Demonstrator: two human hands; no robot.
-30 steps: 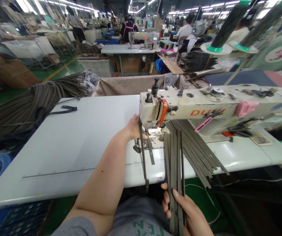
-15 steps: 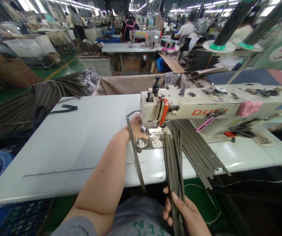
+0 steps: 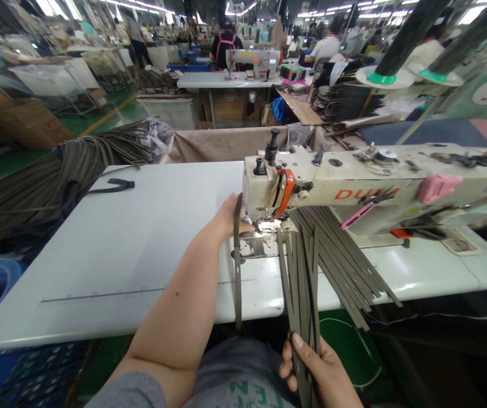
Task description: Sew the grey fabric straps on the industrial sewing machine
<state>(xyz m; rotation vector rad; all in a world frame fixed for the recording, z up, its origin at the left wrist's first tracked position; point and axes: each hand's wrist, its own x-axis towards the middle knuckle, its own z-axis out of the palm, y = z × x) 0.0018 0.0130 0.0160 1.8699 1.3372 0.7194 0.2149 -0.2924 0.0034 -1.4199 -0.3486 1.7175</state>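
My left hand (image 3: 229, 218) is at the needle end of the sewing machine (image 3: 311, 181). Its thumb points toward the metal needle plate (image 3: 255, 246); the machine head hides most of the fingers, so their grip cannot be made out. One narrow olive-grey strap (image 3: 237, 266) hangs in front of this hand, down past the table's front edge. My right hand (image 3: 315, 362) is closed around a bundle of similar straps (image 3: 303, 294) at the table's front edge. The bundle's far ends lie beside the needle plate, with one strap splayed to the left.
More straps (image 3: 345, 266) lie fanned under the machine arm. Pink-handled snips (image 3: 360, 214) and a pink clip (image 3: 439, 188) are on the machine. A dark strap piece (image 3: 115, 186) lies on the white table (image 3: 153, 226). A large strap heap (image 3: 68, 175) is left; co-workers sit beyond.
The hanging strap has swung from a slant to nearly vertical, its upper part shifting right. My left hand's thumb has moved slightly up. One strap in the right-hand bundle has splayed left.
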